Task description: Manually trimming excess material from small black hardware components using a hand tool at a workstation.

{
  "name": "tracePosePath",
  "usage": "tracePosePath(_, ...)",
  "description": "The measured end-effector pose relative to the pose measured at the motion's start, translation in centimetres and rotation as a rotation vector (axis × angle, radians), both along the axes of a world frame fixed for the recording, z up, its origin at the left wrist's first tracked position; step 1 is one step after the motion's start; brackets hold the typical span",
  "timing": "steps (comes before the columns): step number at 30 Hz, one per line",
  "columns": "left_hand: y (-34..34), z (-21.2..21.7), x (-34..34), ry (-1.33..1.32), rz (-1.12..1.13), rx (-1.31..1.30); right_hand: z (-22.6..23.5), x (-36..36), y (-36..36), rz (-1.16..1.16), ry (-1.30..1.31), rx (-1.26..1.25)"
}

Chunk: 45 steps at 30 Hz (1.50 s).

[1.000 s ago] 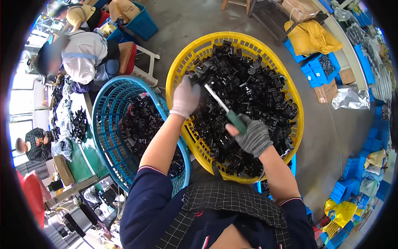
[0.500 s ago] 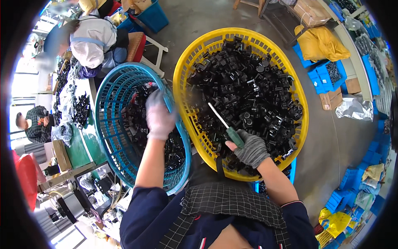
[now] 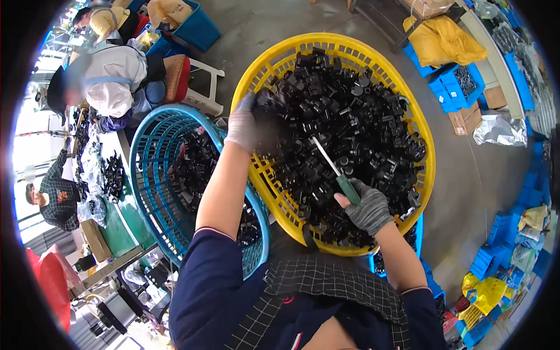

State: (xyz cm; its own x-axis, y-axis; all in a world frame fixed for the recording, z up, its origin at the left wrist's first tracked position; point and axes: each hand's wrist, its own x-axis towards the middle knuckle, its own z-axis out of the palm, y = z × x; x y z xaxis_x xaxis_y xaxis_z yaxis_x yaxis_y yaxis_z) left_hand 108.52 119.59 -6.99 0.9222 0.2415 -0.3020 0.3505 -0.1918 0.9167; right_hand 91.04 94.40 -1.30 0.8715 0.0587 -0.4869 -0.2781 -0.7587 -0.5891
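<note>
A yellow basket heaped with black plastic parts stands in front of me. My left hand, in a pale glove, is over its left rim beside the parts. Motion smears the fingers and the dark shapes next to them, so I cannot make out whether anything is held. My right hand, in a grey knitted glove, grips a screwdriver by its green handle. The metal shaft points up and left over the heap. To the left, a blue basket holds more black parts, partly hidden by my left forearm.
A person in a white top sits at the left by a green-topped table bearing black parts. Behind the blue basket is a white-legged stool. Blue bins and a yellow sack stand at the right.
My left hand has moved out of the blue basket, up and right to the yellow one. My right hand with the screwdriver has shifted slightly right. The view has also shifted slightly.
</note>
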Motion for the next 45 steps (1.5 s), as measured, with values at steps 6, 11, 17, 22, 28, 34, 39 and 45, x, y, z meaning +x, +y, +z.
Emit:
tracePosePath(6,-0.6,1.4,-7.7,0.368,0.117,-0.876,2.6,-2.0,0.5,0.089,-0.181,0.074)
tracePosePath(11,-2.1,2.7,-12.8,0.582,0.168,-1.473,3.0,-3.9,0.5,0.142,-0.242,0.031)
tracePosePath(17,-2.1,2.6,-15.9,0.542,0.06,-1.552,3.4,-7.1,-0.8,0.233,-0.209,-0.019)
tracePosePath(22,-2.6,5.2,-17.2,0.591,-0.264,-1.681,5.6,-8.5,-1.8,0.322,-0.291,0.052)
tracePosePath(28,-1.7,5.1,-17.2,0.593,-0.342,-1.742,6.6,-7.8,-2.1,0.348,-0.129,0.075)
tracePosePath(34,0.1,2.8,-16.9,0.37,-0.472,-1.817,5.2,-6.5,-1.3,0.302,-0.053,0.024)
tracePosePath(39,3.9,5.0,-18.3,0.457,-0.127,-1.652,5.2,-4.5,0.9,0.531,0.036,0.105)
tracePosePath(45,17.6,2.1,-19.7,0.401,0.02,-0.775,3.1,-3.2,1.9,0.544,0.157,0.028)
